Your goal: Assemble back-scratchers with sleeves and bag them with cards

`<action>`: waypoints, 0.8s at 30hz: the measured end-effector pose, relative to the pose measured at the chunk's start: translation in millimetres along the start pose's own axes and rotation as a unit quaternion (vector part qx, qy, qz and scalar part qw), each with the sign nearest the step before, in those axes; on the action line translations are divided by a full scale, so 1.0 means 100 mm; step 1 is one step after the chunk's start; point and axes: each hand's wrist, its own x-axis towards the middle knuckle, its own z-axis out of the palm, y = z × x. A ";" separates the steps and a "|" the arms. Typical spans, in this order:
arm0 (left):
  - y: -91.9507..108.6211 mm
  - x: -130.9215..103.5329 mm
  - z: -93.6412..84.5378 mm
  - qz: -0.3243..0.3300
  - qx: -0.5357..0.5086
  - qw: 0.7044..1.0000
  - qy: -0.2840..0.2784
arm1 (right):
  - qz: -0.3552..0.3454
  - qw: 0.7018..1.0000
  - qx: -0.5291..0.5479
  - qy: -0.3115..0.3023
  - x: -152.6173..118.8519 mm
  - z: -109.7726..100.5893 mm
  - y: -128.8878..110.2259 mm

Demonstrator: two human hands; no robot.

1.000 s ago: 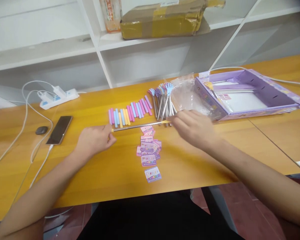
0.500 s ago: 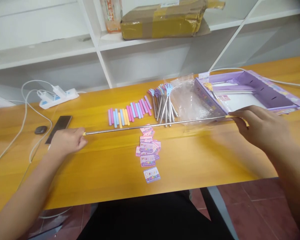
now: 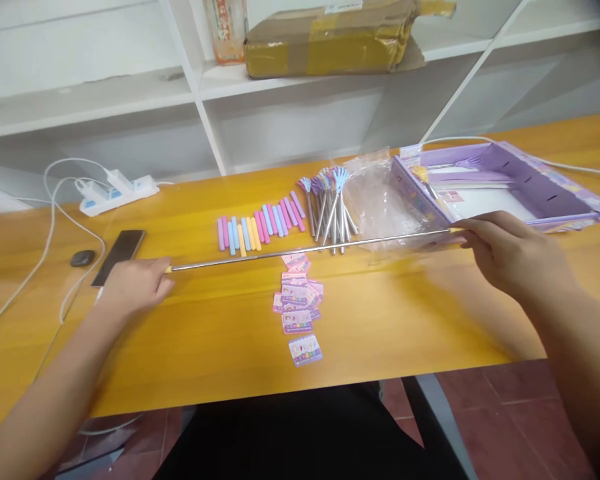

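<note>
One metal rod (image 3: 310,249) was extended above the table (image 3: 220,333), left hand (image 3: 135,285) closed round one yellow end, right hand (image 3: 517,252) pinching the other; metal scratchers (image 3: 336,207) lay short, coloured sleeves (image 3: 252,235) separate.

Bright, even indoor light. Pale glare on table (image 3: 205,333) just R of cards (image 3: 305,351), soft shadow farther R. Card print fuzzy, mostly unreadable. Wide-angle stretch twd frame edges; dark corner far up & R of cards.
</note>
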 end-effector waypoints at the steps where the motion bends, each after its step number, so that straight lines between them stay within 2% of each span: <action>1: 0.00 0.00 -0.01 0.001 0.001 1.000 -0.003 | -0.001 1.000 -0.003 0.000 0.02 0.01 -0.01; 4: 0.06 0.01 -0.05 0.000 0.007 1.000 -0.004 | -0.025 1.000 0.002 -0.002 0.11 0.03 -0.09; 6: 0.15 0.04 -0.09 -0.002 0.006 1.000 0.001 | -0.065 0.998 0.010 -0.006 0.21 0.03 -0.22; 10: 0.44 0.18 -0.19 -0.001 -0.020 1.000 0.012 | -0.169 0.986 0.004 -0.009 0.47 0.04 -0.66; 12: 0.59 0.27 -0.25 0.001 -0.036 0.999 0.016 | -0.195 0.981 -0.012 0.013 0.63 0.05 -0.89; 16: 0.77 0.41 -0.36 -0.016 -0.067 0.998 0.003 | -0.192 0.979 -0.021 0.064 0.90 0.07 -1.11; 20: 0.80 0.45 -0.40 -0.025 -0.091 0.996 -0.007 | -0.160 0.986 0.030 0.038 1.03 0.03 -1.12; 24: 0.83 0.49 -0.43 -0.027 -0.104 0.994 -0.027 | -0.165 0.986 0.035 0.012 1.09 0.00 -1.16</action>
